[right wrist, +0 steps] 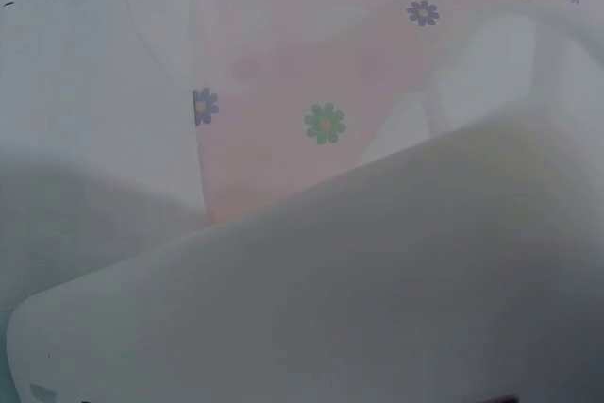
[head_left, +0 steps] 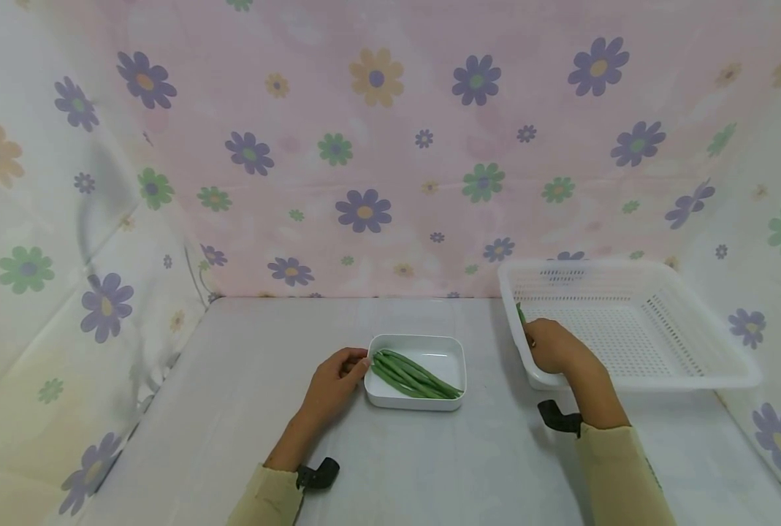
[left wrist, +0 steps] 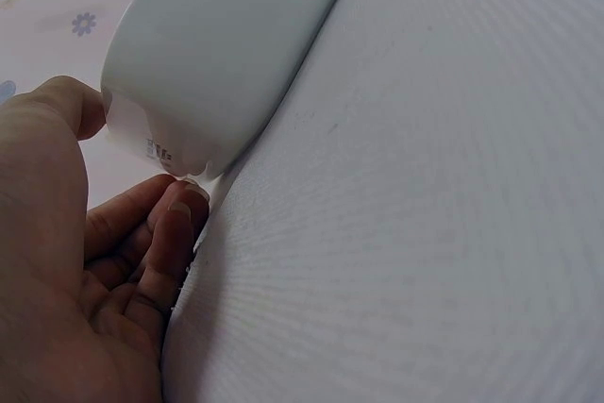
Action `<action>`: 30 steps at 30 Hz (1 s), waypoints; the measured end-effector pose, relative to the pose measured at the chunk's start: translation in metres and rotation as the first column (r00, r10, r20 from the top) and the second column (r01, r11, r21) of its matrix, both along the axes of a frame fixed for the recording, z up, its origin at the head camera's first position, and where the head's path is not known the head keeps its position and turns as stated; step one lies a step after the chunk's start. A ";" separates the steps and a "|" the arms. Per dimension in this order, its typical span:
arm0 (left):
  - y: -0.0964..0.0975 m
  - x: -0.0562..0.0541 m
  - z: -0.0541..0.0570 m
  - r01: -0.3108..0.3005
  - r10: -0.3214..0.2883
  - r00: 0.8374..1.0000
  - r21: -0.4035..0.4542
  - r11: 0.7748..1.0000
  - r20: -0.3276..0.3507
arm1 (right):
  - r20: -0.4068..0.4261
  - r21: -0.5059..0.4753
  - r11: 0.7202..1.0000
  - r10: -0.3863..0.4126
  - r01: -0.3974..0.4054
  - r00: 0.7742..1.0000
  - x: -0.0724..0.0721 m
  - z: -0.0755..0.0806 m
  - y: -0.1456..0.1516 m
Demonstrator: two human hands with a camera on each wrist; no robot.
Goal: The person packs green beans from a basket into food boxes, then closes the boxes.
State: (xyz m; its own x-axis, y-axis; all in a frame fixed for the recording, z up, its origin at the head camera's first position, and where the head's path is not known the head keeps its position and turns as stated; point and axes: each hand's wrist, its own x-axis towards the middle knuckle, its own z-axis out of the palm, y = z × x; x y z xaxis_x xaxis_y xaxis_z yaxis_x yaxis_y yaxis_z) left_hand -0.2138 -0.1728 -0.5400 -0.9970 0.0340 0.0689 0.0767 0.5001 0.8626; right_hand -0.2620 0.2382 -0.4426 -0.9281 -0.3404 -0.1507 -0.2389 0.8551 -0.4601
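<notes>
A small white rectangular dish (head_left: 452,351) stands on the table with several green beans (head_left: 413,376) lying lengthwise in it. At its left end, my left hand (head_left: 335,380) holds the dish, thumb at the rim. In the left wrist view, the curled fingertips meet the bottom edge of the dish (left wrist: 212,54). My right hand (head_left: 554,347) reaches over the near left side of a white plastic basket (head_left: 699,382), fingers curled. A green bean (head_left: 520,313) sticks out past that hand along the basket's left wall; the fingertips themselves are hidden.
The basket, with slotted walls and a grid bottom, stands at the right of the white table (head_left: 416,467). A flowered curtain (head_left: 403,146) encloses the back and sides. Pale basket wall (right wrist: 283,309) fills the lower part of the right wrist view.
</notes>
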 end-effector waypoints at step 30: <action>0.000 0.000 0.000 0.002 -0.002 1.000 -0.010 1.000 0.000 | 0.000 0.118 0.990 -0.082 0.082 0.997 0.004 -0.004 -0.004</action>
State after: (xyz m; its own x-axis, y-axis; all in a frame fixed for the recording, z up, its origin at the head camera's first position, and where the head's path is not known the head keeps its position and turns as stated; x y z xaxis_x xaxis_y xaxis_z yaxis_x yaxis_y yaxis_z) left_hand -0.2136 -0.1729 -0.5395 -0.9970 0.0371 0.0686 0.0779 0.5084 0.8576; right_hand -0.2585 0.2341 -0.4470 -0.9513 -0.2426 -0.1901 -0.1635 0.9202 -0.3558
